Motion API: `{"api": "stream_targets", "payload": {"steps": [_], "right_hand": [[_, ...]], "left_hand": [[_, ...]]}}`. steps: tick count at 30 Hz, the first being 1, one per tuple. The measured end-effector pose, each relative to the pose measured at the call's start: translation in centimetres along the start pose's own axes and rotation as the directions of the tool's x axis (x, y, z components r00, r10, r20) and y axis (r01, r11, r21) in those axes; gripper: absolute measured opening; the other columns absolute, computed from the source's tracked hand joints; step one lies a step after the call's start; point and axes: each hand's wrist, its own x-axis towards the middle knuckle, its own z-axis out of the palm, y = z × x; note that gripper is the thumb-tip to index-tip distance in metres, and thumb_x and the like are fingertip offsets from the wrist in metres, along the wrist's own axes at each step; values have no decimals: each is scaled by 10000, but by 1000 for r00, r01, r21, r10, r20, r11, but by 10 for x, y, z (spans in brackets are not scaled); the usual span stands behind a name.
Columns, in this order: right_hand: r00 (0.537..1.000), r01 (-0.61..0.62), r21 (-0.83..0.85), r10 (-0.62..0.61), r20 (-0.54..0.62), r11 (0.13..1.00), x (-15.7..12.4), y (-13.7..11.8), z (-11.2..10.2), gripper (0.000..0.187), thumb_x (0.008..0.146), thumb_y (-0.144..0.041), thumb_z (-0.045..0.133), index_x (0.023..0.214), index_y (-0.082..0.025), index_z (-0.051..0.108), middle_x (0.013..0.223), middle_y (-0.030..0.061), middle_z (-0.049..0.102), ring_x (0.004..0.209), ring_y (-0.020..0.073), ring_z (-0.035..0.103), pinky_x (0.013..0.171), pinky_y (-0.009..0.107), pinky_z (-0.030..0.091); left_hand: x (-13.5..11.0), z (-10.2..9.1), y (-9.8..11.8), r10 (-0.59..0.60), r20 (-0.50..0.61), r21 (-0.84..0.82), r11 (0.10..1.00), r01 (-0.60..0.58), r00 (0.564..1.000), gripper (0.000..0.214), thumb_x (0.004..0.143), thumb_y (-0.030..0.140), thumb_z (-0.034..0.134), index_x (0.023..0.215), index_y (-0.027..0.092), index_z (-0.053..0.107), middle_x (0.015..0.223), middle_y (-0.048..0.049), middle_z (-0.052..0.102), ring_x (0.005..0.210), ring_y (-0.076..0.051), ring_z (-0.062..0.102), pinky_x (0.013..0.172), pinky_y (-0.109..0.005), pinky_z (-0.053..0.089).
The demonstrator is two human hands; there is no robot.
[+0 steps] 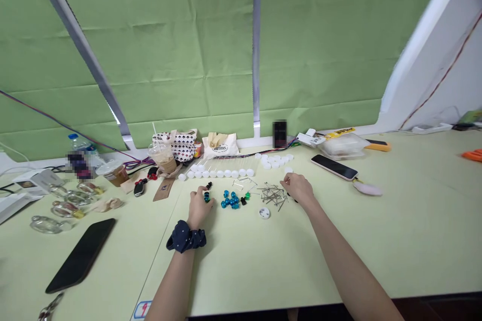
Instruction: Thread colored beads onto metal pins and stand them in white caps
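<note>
My left hand rests at the left end of a row of small beads, a dark scrunchie round its wrist. Its thumb and fingers are apart, curved around small black and green pieces. Just right of it lie shiny blue beads, then a black piece and a green bead. My right hand is low over the right side of a loose heap of metal pins. Its fingers are curled together; what they hold is hidden. A small white cap lies before the heap.
White-capped clear tubes lie behind the beads, with more white caps to their right. A phone and plastic box lie right. Leftward are glass bottles, a large phone and drink cups.
</note>
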Motion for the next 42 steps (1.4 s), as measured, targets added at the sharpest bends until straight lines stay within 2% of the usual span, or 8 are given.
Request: {"api": "stream_targets", "payload": {"steps": [10,16,21,26,28,33,36,42], "right_hand": [[999,37,9,-37,-12,999,-7,-13,-2,202,824,-374,520,888,-222,636,860,75,658,815,200,608,620,255,386],[975,219,145,-221,-9,965,-20,-32,1,143,829,-302,522,877,-225,632,846,29,673,785,159,598,625,230,366],[881,451,320,-472,-14,833,-31,-69,14,140,826,-268,531,851,-201,651,882,33,654,831,158,573,721,241,383],[769,601,322,-639,15,732,-39,-142,37,124,791,-257,606,878,-217,685,943,50,626,966,197,510,840,308,323],[765,606,245,-639,82,757,-40,-171,46,126,792,-257,610,891,-233,685,982,52,616,1026,220,474,854,340,293],[771,591,179,-616,162,787,-33,-211,63,43,730,-212,670,765,-192,684,915,74,633,1035,260,464,848,374,264],[775,583,152,-603,188,798,-32,-214,71,22,708,-204,678,716,-185,672,833,63,644,1009,262,472,847,381,254],[769,589,146,-606,203,795,-36,-215,77,81,757,-170,594,697,-176,647,804,57,650,965,237,490,837,370,252]], "left_hand": [[7,2,-7,54,-64,66,997,-50,996,359,704,161,510,1055,135,580,802,-80,567,830,-240,570,762,-326,420],[3,-1,-2,56,-89,62,997,-50,995,323,713,154,499,1029,150,568,821,-78,573,793,-228,569,709,-314,419],[4,0,-1,30,-129,27,999,-27,991,303,704,156,512,1003,161,561,798,-76,592,768,-229,578,682,-313,417],[7,5,-4,-25,-175,-193,981,-10,984,270,701,194,534,969,178,565,742,-38,597,676,-184,587,661,-298,439],[10,5,-5,-118,-153,-383,922,52,981,281,699,249,565,972,184,566,752,-31,609,623,-159,587,603,-274,452],[17,2,-7,-286,-58,-763,630,142,957,433,623,343,676,990,149,552,709,-36,628,548,-138,600,512,-240,458],[21,3,-9,-317,-42,-850,510,133,947,471,595,325,713,990,134,543,683,-30,632,560,-129,609,561,-253,483],[23,6,-13,-341,4,-899,410,153,940,463,600,276,727,994,138,525,702,-28,652,580,-120,627,626,-280,506]]}}
